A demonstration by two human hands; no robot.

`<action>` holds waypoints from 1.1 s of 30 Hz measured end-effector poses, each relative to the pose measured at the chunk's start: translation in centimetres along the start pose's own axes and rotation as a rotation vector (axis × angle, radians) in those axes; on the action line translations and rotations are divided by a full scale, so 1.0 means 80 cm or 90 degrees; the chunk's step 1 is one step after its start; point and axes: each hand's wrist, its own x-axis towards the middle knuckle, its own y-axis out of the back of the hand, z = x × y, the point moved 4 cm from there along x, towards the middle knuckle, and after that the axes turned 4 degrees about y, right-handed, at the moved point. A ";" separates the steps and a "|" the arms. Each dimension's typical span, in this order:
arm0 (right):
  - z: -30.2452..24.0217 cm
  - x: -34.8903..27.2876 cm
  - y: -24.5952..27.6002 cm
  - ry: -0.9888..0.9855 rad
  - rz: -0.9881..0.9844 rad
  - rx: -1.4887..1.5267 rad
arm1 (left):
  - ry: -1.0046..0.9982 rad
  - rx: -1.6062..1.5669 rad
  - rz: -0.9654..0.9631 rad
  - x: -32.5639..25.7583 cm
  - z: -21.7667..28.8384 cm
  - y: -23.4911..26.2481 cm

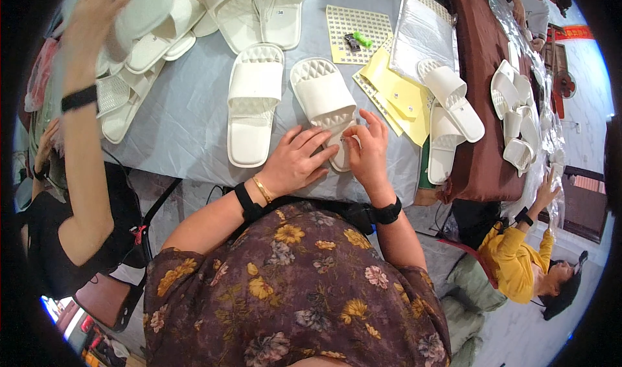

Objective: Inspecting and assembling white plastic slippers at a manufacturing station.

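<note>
I had the left hand (295,161) palm down, fingers extended and slightly parted, with the fingertips against the left side of the white slipper (324,98); nothing was gripped in it. I had the right hand (369,153) on the opposite side of this slipper, thumb and index finger brought close together over the footbed just below the strap, the other fingers loosely curled; I could not tell whether a small item was pinched between the tips. The slipper lay sole down on the grey-covered table (188,121), directly ahead of the torso, its toe end pointing away and its heel end lying between the hands. To its left, apart from it, a second slipper (254,104) lay in nearly parallel alignment. Beyond these two, I registered a further pair of slippers (282,17). On the right half of the table, I located a label sheet (334,20) carrying a bright green item (363,40) and a small black item (352,43), yellow sheets (389,85) overlapping nearby, and a silver pouch (424,33). Two slippers (465,122) lay near the right table edge, one partly over the other. At far left, a co-worker's arm (84,140) reached over stacked white slippers; at far right, I noted a person in yellow (508,263).
</note>
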 end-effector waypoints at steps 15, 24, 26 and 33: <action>-0.017 0.025 0.009 0.065 -0.129 -0.099 | 0.005 -0.010 0.005 0.001 0.000 0.003; -0.013 0.015 0.003 0.070 -0.085 -0.074 | 0.007 -0.001 0.004 0.000 -0.001 0.001; -0.011 0.015 0.004 0.078 -0.082 -0.076 | 0.006 0.005 -0.004 0.001 -0.001 -0.001; -0.011 0.012 0.003 0.051 -0.080 -0.039 | 0.001 -0.001 0.001 -0.001 0.000 -0.002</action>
